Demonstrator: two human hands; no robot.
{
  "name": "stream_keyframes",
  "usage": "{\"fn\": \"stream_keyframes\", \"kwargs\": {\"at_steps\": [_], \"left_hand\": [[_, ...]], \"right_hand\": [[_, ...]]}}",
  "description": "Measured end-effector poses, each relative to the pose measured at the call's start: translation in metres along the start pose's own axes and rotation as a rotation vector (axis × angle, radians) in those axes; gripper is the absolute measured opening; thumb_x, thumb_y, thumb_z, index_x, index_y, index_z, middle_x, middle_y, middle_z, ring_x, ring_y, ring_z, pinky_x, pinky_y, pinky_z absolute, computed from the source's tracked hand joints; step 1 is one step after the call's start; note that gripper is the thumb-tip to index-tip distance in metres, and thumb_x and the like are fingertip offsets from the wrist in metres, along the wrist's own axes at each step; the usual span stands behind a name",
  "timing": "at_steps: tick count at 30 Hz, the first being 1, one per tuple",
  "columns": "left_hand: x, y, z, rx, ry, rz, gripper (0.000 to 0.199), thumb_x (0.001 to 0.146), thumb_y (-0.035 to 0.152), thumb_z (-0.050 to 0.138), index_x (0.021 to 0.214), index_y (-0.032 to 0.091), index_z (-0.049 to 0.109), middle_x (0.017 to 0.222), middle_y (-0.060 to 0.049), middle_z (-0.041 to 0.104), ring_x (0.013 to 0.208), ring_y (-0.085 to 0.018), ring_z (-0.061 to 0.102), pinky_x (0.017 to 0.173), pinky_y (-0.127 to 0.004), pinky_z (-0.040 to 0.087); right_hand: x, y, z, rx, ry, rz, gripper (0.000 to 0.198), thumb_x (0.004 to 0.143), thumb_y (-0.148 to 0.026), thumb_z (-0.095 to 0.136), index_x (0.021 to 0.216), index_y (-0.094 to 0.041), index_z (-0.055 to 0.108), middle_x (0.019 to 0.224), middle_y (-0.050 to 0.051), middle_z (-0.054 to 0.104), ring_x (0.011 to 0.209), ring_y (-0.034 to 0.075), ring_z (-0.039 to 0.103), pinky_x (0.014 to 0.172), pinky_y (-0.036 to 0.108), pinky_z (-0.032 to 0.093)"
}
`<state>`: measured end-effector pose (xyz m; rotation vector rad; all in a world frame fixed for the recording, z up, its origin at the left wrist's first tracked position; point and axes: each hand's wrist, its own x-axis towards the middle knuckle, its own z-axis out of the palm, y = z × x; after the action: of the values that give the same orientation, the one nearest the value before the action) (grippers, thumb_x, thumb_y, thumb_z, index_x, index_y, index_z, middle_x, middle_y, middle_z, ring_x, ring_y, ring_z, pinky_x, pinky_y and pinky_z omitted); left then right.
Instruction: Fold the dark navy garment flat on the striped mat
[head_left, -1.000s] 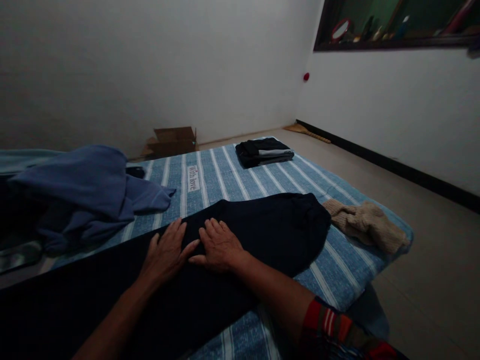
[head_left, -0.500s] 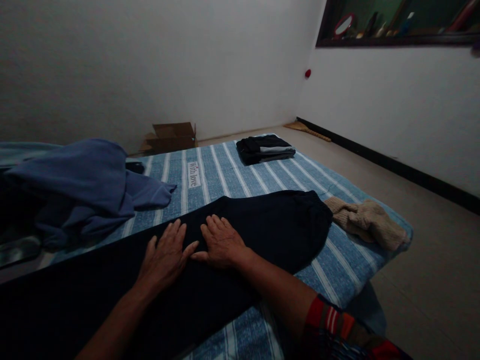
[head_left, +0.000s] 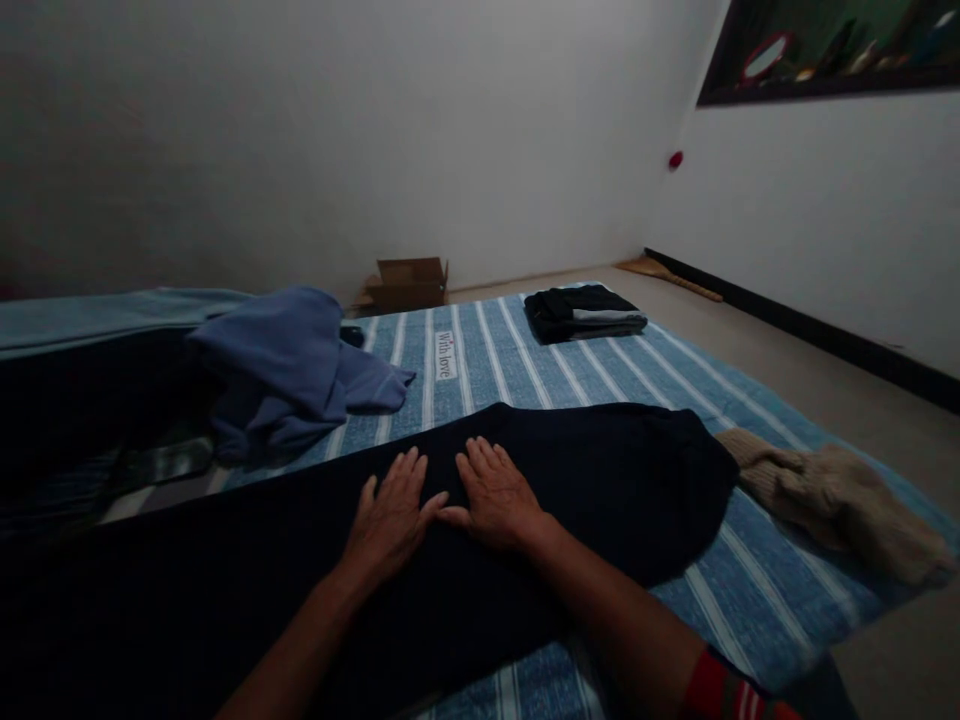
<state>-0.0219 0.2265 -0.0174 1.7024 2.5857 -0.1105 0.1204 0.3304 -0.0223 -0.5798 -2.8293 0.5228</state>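
Observation:
Dark navy trousers lie stretched out flat across the bed, their gathered end to the right and the rest running out of view at the left. My left hand rests palm down on the cloth with its fingers extended. Close beside it, my right hand also presses flat on the trousers, and the two thumbs nearly meet. Neither hand grips anything. Beyond the gathered end is a crumpled beige knitted piece.
A blue and white striped bedcover lies underneath. A rumpled blue-purple garment is at the left, near a clear plastic-looking item. Folded dark clothes sit at the far edge. Behind stand a cardboard box and a wall.
The view has swung to the left, so everything appears farther right. Both hands stay flat on the trousers, in about the same spot on the cloth.

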Motion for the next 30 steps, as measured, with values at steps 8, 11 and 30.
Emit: {"fn": "stream_keyframes", "kwargs": {"at_steps": [8, 11, 30], "left_hand": [[-0.023, -0.009, -0.005, -0.031, -0.026, -0.064, 0.067, 0.088, 0.053, 0.030, 0.141, 0.010, 0.031, 0.149, -0.013, 0.021, 0.138, -0.026, 0.016, 0.108, -0.050, 0.018], [-0.029, -0.011, -0.005, 0.000, -0.062, -0.109, 0.069, 0.088, 0.053, 0.029, 0.142, 0.009, 0.028, 0.150, -0.012, 0.017, 0.139, -0.026, 0.014, 0.109, -0.050, 0.017], [0.021, 0.001, -0.005, -0.237, -0.027, 0.262, 0.050, 0.092, 0.027, 0.030, 0.141, 0.019, 0.029, 0.150, -0.007, 0.023, 0.138, -0.017, 0.017, 0.111, -0.044, 0.018]], "right_hand": [[-0.002, -0.004, -0.001, 0.017, -0.049, 0.010, 0.079, 0.087, -0.063, 0.033, 0.139, -0.003, 0.032, 0.147, 0.022, 0.020, 0.137, 0.030, 0.010, 0.111, 0.046, 0.012], [-0.002, -0.004, 0.002, 0.021, -0.054, 0.015, 0.079, 0.087, -0.062, 0.033, 0.139, -0.003, 0.031, 0.147, 0.021, 0.019, 0.137, 0.030, 0.009, 0.111, 0.046, 0.012], [-0.003, -0.005, 0.009, 0.005, -0.031, 0.050, 0.080, 0.086, -0.061, 0.036, 0.140, -0.003, 0.029, 0.148, 0.020, 0.016, 0.137, 0.030, 0.007, 0.111, 0.046, 0.010]]}}
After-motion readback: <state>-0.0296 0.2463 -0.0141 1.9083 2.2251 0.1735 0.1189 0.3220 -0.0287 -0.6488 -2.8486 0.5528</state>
